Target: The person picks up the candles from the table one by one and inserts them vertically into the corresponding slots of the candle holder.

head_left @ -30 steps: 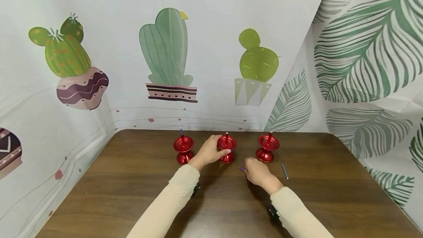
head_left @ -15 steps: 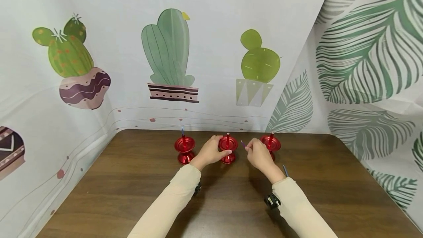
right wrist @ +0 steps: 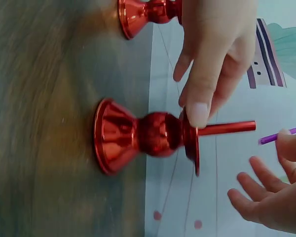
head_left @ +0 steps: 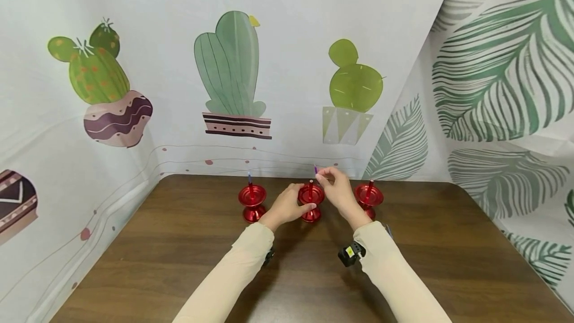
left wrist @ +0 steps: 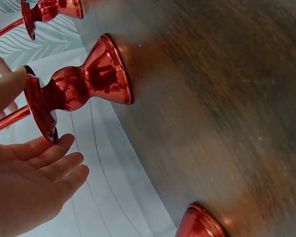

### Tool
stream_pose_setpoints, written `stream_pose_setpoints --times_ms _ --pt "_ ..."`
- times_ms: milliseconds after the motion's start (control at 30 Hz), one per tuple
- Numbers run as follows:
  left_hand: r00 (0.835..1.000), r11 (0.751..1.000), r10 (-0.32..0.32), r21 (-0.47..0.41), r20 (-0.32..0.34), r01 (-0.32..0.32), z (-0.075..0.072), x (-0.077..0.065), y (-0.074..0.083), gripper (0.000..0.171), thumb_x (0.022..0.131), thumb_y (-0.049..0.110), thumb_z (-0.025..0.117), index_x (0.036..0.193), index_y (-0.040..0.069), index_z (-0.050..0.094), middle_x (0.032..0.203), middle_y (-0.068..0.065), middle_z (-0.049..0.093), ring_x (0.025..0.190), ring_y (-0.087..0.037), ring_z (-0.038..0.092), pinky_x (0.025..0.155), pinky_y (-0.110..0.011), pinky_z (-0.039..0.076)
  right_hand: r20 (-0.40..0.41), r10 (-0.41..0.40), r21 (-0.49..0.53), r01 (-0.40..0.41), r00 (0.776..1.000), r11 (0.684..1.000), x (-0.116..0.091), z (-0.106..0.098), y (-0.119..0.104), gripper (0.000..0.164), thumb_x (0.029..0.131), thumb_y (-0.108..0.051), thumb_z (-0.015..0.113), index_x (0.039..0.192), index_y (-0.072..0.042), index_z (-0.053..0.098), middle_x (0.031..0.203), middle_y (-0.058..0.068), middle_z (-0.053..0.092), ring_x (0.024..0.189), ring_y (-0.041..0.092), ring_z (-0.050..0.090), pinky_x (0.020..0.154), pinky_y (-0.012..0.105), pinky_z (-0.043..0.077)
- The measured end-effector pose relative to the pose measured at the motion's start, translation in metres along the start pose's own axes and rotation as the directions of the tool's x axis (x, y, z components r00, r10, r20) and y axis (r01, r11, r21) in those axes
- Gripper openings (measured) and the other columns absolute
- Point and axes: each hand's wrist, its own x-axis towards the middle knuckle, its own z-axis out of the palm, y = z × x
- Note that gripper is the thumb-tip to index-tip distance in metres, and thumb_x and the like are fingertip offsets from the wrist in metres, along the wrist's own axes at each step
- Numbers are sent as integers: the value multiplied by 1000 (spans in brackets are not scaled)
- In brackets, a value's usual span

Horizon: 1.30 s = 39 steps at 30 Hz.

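My left hand (head_left: pixel 287 208) grips the dish rim of the middle red metallic candle holder (head_left: pixel 311 215), thumb on the near side. The holder stands upright on the table, and its red central tube (right wrist: pixel 229 128) points up. Between thumb and fingers, my right hand (head_left: pixel 340 194) pinches a thin purple candle (right wrist: pixel 281 136) just above that tube, apart from it. A matching holder (head_left: pixel 253 212) on the left carries a thin blue candle (head_left: pixel 249 179) in its tube. The right holder (head_left: pixel 368 196), partly behind my right hand and wrist, shows a bare tube.
On the brown wooden table (head_left: pixel 179 263), a blue candle (head_left: pixel 389 232) lies mostly hidden behind my right sleeve. A white cloth (head_left: pixel 291 64) printed with cacti and leaves hangs right behind the table's back edge. Each wrist wears a small black camera (head_left: pixel 351 254).
My right hand has lifted the purple candle off the table, carried it up and left, and turned it nearly upright above the middle holder. The left hand has stayed on that holder.
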Motion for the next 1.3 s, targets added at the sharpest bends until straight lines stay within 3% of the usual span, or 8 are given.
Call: stream_pose_setpoints --times_ms 200,467,733,1000,1300 --pt "1000 1000 2 2 4 -2 -1 0 2 68 88 32 70 137 -7 44 124 -19 54 112 -29 56 96 -41 47 4 -11 81 11 1000 997 6 10 1 15 95 -8 59 104 4 62 122 18 60 117 32 55 96 44 47" --pt "1000 1000 14 20 2 -14 1 1 3 66 88 32 70 136 -6 45 124 -19 54 112 -28 56 95 -40 47 -8 -5 95 6 1000 995 6 16 5 15 96 -9 57 105 3 61 125 17 59 113 33 58 93 45 48" --pt "1000 1000 12 20 -7 -12 1 0 2 67 88 33 70 137 -6 45 125 -19 54 111 -28 57 96 -40 47 19 -31 59 30 999 998 6 21 12 13 99 -8 51 107 2 55 126 20 56 110 35 58 91 45 49" --pt "1000 1000 11 23 -16 -11 2 -2 -1 67 88 31 71 137 -7 45 127 -20 53 114 -29 56 98 -40 46 4 -160 -5 160 987 987 3 26 17 8 99 -2 48 99 5 52 118 24 60 100 33 58 86 44 48" --pt "1000 1000 0 13 -11 0 2 -3 2 68 89 31 69 137 -8 43 127 -21 52 116 -30 53 99 -43 45 -1 -176 -84 175 984 981 3 24 16 7 98 -4 50 99 2 54 114 23 63 104 36 61 88 49 49"
